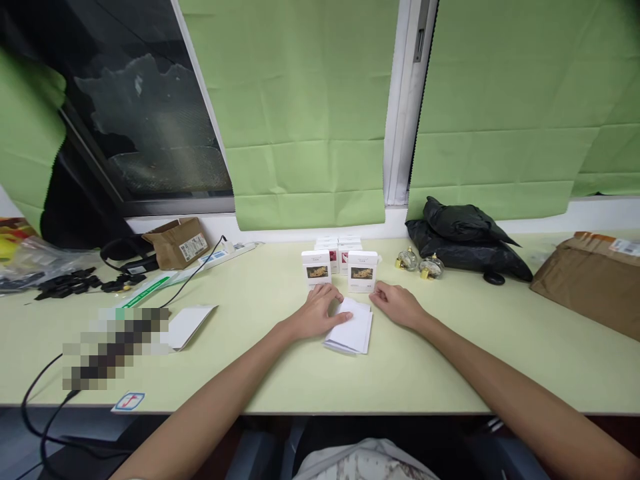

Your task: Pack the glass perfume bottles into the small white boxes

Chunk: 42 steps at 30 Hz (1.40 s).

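Note:
A small stack of white flat cards or folded cartons [353, 330] lies on the pale green table [280, 373] in front of me. My left hand [320, 308] rests on the stack's left edge, fingers spread flat over it. My right hand [397, 303] lies on the table just right of the stack's far corner, fingers loosely curled, with nothing visible in it. Just beyond both hands stand two white boxes with a yellow picture [316, 267] [362, 271], upright. More white boxes [340, 247] stand behind them.
Two small glass bottles with gold caps [420, 263] and a black plastic bag [465, 243] sit at the right rear. A brown parcel [590, 280] lies far right, another brown package [177, 241] at left rear. Black cables, clips and a white envelope [187, 323] occupy the left.

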Motion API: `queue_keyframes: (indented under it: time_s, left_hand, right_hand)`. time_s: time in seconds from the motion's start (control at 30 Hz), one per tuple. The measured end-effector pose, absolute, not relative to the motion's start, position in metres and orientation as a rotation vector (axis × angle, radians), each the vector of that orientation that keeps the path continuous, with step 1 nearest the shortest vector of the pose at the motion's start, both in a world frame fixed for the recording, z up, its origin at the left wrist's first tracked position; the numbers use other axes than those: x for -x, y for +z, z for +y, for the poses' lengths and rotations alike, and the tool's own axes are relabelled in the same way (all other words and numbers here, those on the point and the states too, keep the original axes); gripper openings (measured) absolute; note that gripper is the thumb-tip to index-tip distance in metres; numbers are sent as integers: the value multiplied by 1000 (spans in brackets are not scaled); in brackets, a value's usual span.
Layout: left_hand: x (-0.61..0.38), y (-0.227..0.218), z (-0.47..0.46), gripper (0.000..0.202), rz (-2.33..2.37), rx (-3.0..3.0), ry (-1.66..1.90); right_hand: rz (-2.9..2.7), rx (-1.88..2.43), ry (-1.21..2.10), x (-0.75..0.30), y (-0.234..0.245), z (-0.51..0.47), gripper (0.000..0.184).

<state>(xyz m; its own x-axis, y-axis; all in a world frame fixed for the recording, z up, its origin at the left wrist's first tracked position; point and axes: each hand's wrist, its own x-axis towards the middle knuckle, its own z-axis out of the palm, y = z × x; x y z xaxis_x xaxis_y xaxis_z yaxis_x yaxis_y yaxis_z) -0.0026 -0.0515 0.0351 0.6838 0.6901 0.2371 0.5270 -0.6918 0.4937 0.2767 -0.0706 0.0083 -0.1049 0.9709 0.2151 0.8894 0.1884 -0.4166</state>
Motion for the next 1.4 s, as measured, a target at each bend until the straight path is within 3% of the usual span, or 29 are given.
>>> queue_keyframes:
  time_s: [0.6, 1.4]
  left_hand:
    - [0, 29, -45, 47, 890, -1942, 757]
    - [-4, 29, -44, 44, 905, -1930, 960]
  right_hand:
    - [-2065, 1734, 239, -280, 7, -70, 26]
    - [-2050, 1737, 252, -278, 9, -71, 23]
